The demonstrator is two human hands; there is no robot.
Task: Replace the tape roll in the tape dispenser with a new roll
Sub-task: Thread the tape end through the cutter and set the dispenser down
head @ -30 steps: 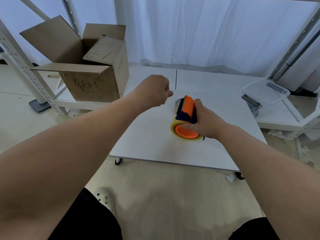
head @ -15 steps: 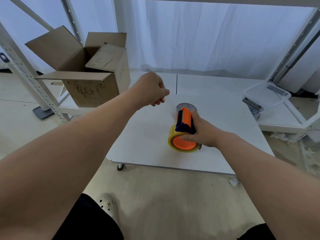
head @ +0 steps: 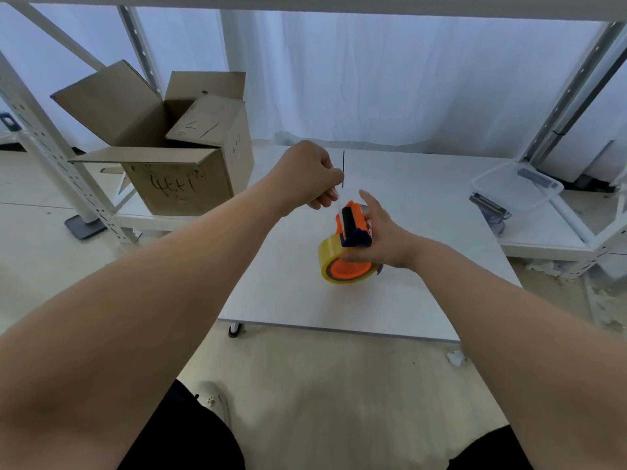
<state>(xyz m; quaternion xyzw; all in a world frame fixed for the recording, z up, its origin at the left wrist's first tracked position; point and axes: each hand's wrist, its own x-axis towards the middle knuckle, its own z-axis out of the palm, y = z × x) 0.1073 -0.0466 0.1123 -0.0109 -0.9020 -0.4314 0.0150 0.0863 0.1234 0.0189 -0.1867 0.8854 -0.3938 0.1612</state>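
Item: tape dispenser (head: pixel 353 225), roll (head: pixel 327 256) seated on its orange hub, over the desk's (head: pixel 288 283) middle, gripped by right hand (head: pixel 383 239). Left hand (head: pixel 308 174) curled, pinching faintly visible tape end (head: pixel 339 205). Roll swap apparently done; threading remains.

Both forearms bare, stretched forward. Left hand (head: pixel 307 176) raised, fingers curled tight, fingertips pinching a faint clear tape strip (head: pixel 339 205). Right hand (head: pixel 381 237) lower, just beside it, gripping the tape dispenser (head: pixel 353 228), index finger straight out.

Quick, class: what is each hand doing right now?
Left hand: closed, apparently pinching the tape end.
Right hand: holding the tape dispenser.
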